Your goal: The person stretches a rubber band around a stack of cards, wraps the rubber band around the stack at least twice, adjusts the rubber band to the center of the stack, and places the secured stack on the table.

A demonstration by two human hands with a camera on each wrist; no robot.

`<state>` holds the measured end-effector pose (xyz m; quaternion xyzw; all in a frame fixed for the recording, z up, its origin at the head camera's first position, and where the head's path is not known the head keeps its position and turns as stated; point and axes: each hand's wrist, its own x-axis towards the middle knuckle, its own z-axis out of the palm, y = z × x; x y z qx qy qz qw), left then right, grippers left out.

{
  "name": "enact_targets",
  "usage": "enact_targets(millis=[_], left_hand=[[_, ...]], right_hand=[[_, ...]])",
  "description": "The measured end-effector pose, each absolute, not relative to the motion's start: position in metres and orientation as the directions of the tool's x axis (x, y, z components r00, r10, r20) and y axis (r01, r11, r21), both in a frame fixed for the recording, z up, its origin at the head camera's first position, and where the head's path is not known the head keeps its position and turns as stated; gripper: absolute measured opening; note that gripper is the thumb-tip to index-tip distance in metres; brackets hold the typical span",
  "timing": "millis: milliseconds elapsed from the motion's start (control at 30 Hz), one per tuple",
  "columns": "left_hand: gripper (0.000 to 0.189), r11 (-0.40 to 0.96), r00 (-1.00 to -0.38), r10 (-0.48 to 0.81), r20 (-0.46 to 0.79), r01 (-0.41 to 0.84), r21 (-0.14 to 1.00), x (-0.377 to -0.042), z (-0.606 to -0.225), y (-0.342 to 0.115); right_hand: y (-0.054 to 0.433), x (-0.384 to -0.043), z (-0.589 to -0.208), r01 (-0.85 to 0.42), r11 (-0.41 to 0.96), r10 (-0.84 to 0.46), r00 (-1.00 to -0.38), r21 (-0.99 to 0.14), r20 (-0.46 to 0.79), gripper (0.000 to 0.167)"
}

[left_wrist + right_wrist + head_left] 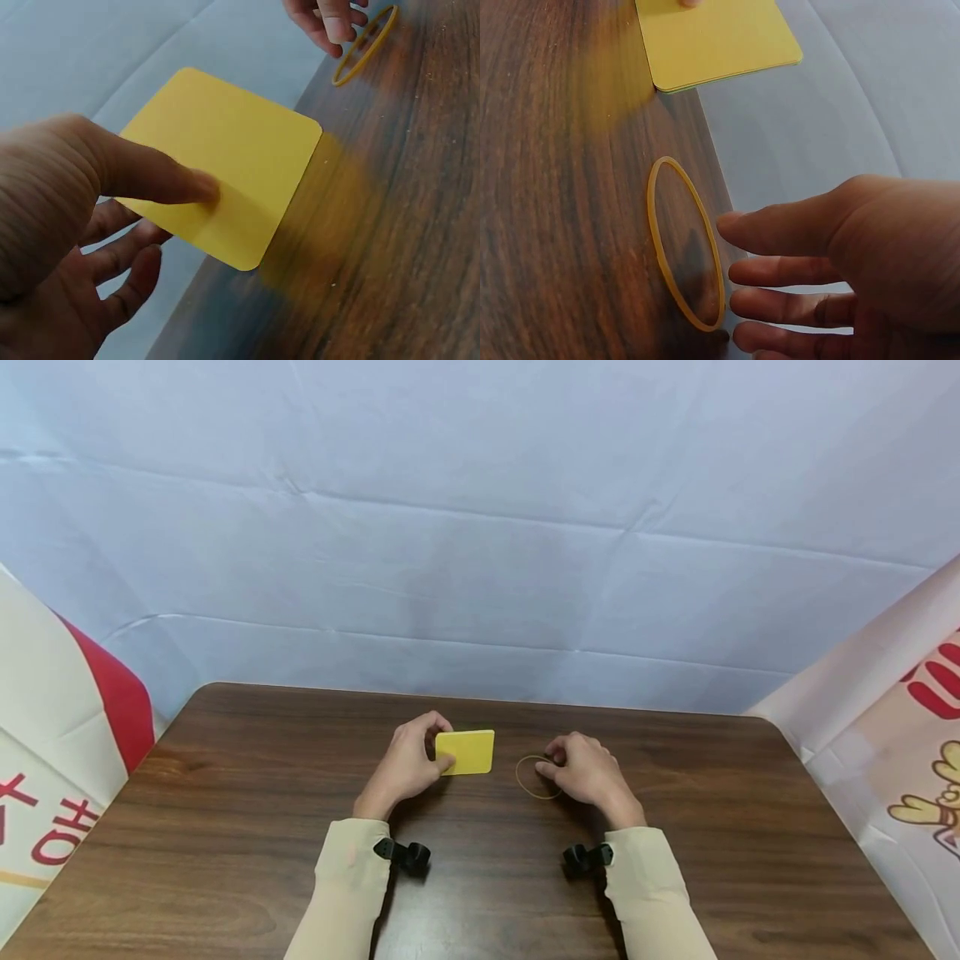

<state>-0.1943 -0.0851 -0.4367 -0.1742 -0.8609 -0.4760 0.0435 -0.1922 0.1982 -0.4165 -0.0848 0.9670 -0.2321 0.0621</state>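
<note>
Left hand (405, 764): clamped on a yellow card stack (467, 752) at its left end, thumb (161, 176) across the broad face, fingers (124, 251) behind.
Reason for the pinch: pressure from front and back probably holds the cards even, while gripping one end leaves the rest of the stack bare.
Card stack pose: raised on a long side over the brown table (247, 827), broad face toward the wearer; whether its lower edge touches the wood cannot be told.
Rubber band (652, 206): a loose loop, seemingly flat on the tabletop, just right of the stack and apart from it, a spot that likely suits the other hand's reach.
Right hand (588, 770): farther right of the stack, thumb and fingers apart and pinching nothing; its low position probably suits so thin a loop, though contact cannot be settled.
Head view: alone takes in both pale sleeves (348, 877) and black wrist devices (416, 858), nearer the wearer than the stack.
Left wrist view: brings out the fingers behind the stack, mostly hidden from above.
Right wrist view: reveals the stack's layered, greenish-tinged edge, and right fingertips just beside the loop, where the head view shows an overlap.
</note>
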Motion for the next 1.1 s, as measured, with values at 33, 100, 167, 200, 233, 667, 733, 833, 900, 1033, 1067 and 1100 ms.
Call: enact_targets(millis=[33,100,167,200,233,667,733,833,900,1033,1067,1100], left_hand=[[0.031,0.482,-0.935,0.267,0.233,0.339,0.808,-0.194,-0.4356,-0.086],[0.029,0.48,-0.936,0.278,0.215,0.33,0.813,-0.1936,-0.4337,-0.0881],[0.027,0.477,-0.937,0.287,0.2,0.321,0.818,-0.193,-0.4316,-0.0901],[0.026,0.476,-0.937,0.29,0.194,0.317,0.82,-0.1928,-0.4308,-0.0909],[0.026,0.478,-0.938,0.292,0.188,0.313,0.82,-0.1927,-0.4303,-0.0918],[0.019,0.495,-0.939,0.295,0.176,0.307,0.813,-0.1917,-0.4316,-0.093],[0.019,0.493,-0.94,0.293,0.172,0.303,0.816,-0.192,-0.4323,-0.0924],[0.019,0.486,-0.941,0.293,0.169,0.299,0.822,-0.1926,-0.4338,-0.0917],[0.019,0.481,-0.941,0.294,0.168,0.298,0.825,-0.193,-0.4344,-0.0914],[0.019,0.483,-0.943,0.291,0.163,0.292,0.826,-0.1937,-0.4353,-0.0911],[0.019,0.483,-0.944,0.289,0.161,0.289,0.826,-0.1938,-0.4354,-0.0911],[0.019,0.485,-0.945,0.287,0.16,0.287,0.826,-0.194,-0.4355,-0.091]], right_hand=[[0.198,-0.1921,-0.4164,-0.133,0.878,-0.19,-0.978,-0.461,-0.081,0.029],[0.1981,-0.1921,-0.416,-0.133,0.877,-0.191,-0.978,-0.462,-0.082,0.028],[0.1979,-0.1919,-0.4153,-0.13,0.877,-0.189,-0.978,-0.463,-0.085,0.028],[0.1978,-0.1918,-0.4149,-0.127,0.878,-0.188,-0.978,-0.462,-0.087,0.028],[0.1979,-0.1919,-0.4149,-0.127,0.878,-0.187,-0.978,-0.462,-0.087,0.028],[0.197,-0.191,-0.4177,-0.109,0.88,-0.164,-0.983,-0.462,-0.081,0.016],[0.1966,-0.1906,-0.4181,-0.098,0.881,-0.152,-0.985,-0.463,-0.082,0.014],[0.1968,-0.1904,-0.4191,-0.081,0.882,-0.137,-0.987,-0.465,-0.088,0.01],[0.197,-0.1905,-0.4198,-0.071,0.881,-0.13,-0.987,-0.468,-0.095,0.008],[0.1965,-0.1911,-0.421,-0.053,0.881,-0.119,-0.986,-0.469,-0.113,0.006],[0.1961,-0.1914,-0.4212,-0.052,0.881,-0.12,-0.986,-0.469,-0.117,0.007],[0.1958,-0.1917,-0.4214,-0.053,0.883,-0.122,-0.985,-0.467,-0.119,0.008]])
